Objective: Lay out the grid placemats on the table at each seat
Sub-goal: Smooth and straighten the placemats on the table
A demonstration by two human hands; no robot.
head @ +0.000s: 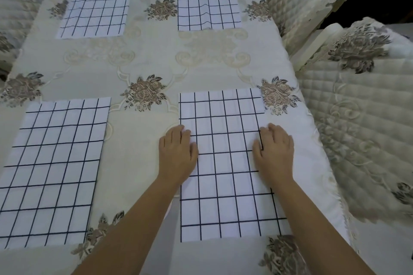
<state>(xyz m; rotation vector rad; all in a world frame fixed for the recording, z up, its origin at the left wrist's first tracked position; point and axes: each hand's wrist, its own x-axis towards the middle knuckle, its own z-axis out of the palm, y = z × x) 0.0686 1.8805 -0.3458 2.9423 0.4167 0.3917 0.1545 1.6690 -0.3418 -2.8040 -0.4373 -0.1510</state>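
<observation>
Several white placemats with dark grid lines lie flat on the cream flowered tablecloth [145, 56]. The near-right placemat [223, 185] is under both of my hands. My left hand [177, 153] rests palm down on its left edge, fingers together and flat. On its right edge my right hand [274, 152] presses flat the same way. Neither hand grips the cloth. Another placemat [53, 172] lies at the near left. Two more lie across the table, the far-left placemat [96, 8] and the far-right placemat [209, 1], which shows a slight ripple.
Chairs with quilted cream covers stand around the table: one at the right [362, 123], one at the far right [299, 0], and one at the far left [15, 11]. The table's right edge runs close beside the near-right placemat.
</observation>
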